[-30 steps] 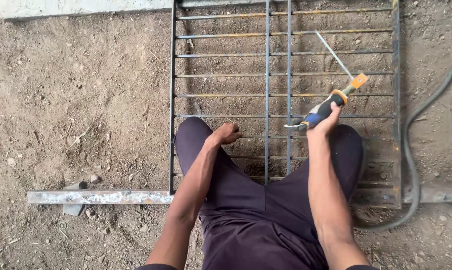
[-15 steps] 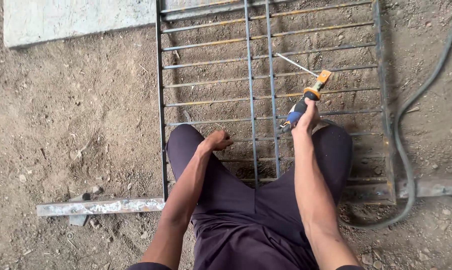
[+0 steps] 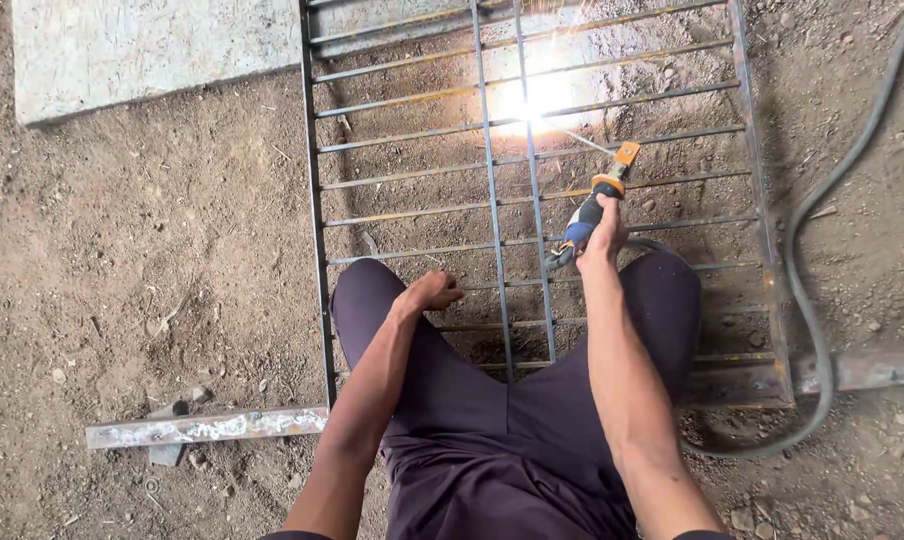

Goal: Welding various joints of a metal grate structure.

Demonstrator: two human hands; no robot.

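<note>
I crouch over a metal grille [image 3: 402, 140] of thin bars lying flat on the dirt. My right hand [image 3: 600, 238] grips a welding electrode holder [image 3: 597, 202] with a blue and orange handle. Its thin rod reaches up and left to a bright white arc [image 3: 530, 98] on a crossbar beside the two middle uprights. My left hand [image 3: 434, 291] rests as a loose fist on my left knee, holding nothing. My dark trousers cover the near bars of the grille.
A thick grey cable [image 3: 810, 300] curves along the grille's right side and around behind my right leg. A steel bar [image 3: 202, 428] lies on the dirt at the left, another [image 3: 877, 368] at the right. A pale concrete slab [image 3: 152, 50] sits at the top left.
The view has shifted so the grille sits further right. The electrode tip has come down onto a crossbar and a bright arc now glows there. My left hand stays on my knee.
</note>
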